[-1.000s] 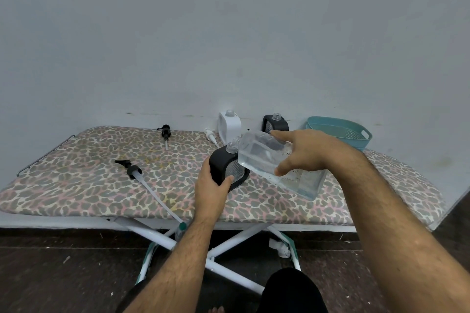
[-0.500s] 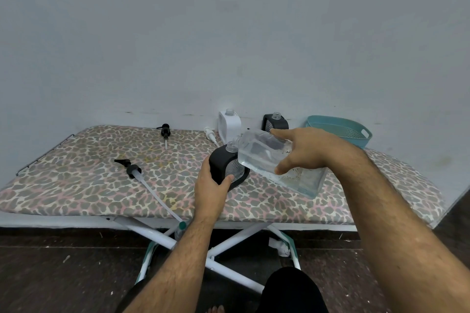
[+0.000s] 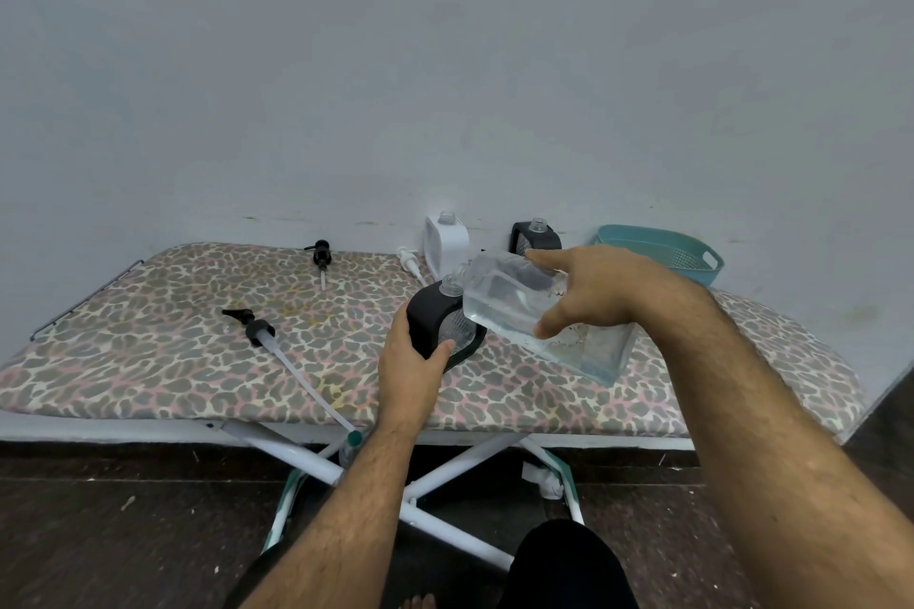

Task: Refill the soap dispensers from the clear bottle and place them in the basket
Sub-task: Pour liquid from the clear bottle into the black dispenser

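Observation:
My right hand grips the large clear bottle, tipped down to the left with its mouth at the open neck of a black soap dispenser. My left hand holds that dispenser upright on the ironing board. A white dispenser and a second black dispenser stand uncapped by the wall. The teal basket sits at the far right of the board.
The leopard-print ironing board carries three loose pump heads: a black one with a long tube, a small black one and a white one. The wall runs right behind the board. White crossed legs stand below.
The clear bottle has shifted slightly and stays tipped at the dispenser's neck; both hands keep their hold in nearly the same place.

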Tool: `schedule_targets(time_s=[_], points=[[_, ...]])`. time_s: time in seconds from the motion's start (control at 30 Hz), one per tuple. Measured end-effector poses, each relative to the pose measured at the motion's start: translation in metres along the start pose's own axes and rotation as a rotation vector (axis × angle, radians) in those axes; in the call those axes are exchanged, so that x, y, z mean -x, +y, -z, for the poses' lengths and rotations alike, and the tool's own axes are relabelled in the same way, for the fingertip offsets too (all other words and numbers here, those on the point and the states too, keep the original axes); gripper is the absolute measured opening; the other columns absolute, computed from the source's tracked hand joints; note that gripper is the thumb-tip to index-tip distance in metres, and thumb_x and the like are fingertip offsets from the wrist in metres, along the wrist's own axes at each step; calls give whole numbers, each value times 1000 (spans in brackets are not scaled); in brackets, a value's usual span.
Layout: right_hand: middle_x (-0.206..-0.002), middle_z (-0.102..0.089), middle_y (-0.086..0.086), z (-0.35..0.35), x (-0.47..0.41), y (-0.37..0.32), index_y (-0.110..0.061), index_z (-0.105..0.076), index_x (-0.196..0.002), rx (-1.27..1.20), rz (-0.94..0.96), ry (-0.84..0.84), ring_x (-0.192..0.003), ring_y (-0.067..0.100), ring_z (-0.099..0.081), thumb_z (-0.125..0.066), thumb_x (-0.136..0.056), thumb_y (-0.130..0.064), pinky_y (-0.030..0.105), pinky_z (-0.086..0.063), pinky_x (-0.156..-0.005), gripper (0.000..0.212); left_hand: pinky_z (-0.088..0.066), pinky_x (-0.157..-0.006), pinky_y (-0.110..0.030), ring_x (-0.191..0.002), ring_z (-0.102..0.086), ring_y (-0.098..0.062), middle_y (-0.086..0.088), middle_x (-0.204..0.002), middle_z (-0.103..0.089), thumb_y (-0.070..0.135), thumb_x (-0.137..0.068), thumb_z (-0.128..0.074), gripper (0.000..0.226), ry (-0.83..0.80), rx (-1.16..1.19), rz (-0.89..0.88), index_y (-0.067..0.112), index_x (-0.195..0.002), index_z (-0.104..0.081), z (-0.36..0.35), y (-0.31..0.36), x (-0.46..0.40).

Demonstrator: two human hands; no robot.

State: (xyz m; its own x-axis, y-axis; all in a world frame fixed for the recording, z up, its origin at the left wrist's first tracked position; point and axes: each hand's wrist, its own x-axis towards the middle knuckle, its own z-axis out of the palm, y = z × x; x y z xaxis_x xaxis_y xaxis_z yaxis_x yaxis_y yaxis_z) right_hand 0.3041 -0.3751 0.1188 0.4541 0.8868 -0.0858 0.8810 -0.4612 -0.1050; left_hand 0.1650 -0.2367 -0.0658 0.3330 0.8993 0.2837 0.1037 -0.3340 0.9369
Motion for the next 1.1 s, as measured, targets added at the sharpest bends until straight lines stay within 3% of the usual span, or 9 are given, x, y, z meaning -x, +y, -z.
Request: schedule_targets(time_s=[0.57, 0.8, 0.97, 1.1], points=[[-150, -47, -16, -1, -3, 3, -44, -27, -153, 2, 14, 1, -132, 16, -49, -81, -70, -52, 41, -42, -108, 100, -47, -103, -30, -116, -57, -8, 10, -128, -60, 16, -84, -75, 67, -1, 0, 7, 25, -142, -43, 1, 3, 1], [-150, -47, -15, -18, -6, 17, -46, -23, -154, -128, 30, 7, -129, 16, -52, -83, -69, -48, 35, -41, -105, 104, -43, -99, -23, -114, -56, -6, 10, -127, -59, 16, -84, -75, 67, 3, 3, 10, 24, -143, -44, 1, 5, 2], [-148, -49, -12, -37, -5, 27, -48, -23, -154, -238, 45, 27, -108, 10, -50, -83, -70, -46, 34, -42, -100, 103, -46, -102, -27, -115, -57, -8, 9, -128, -60, 16, -84, -75, 67, 9, -2, 15, 22, -143, -44, 1, 5, 2], [-146, -52, -6, -54, -6, 32, -47, -22, -153, -304, 49, 54, -109, 14, -55, -83, -69, -47, 33, -45, -94, 104, -47, -103, -31, -116, -58, -9, 7, -129, -61, 17, -84, -75, 66, 13, -9, 12, 21, -143, -44, 1, 5, 3]])
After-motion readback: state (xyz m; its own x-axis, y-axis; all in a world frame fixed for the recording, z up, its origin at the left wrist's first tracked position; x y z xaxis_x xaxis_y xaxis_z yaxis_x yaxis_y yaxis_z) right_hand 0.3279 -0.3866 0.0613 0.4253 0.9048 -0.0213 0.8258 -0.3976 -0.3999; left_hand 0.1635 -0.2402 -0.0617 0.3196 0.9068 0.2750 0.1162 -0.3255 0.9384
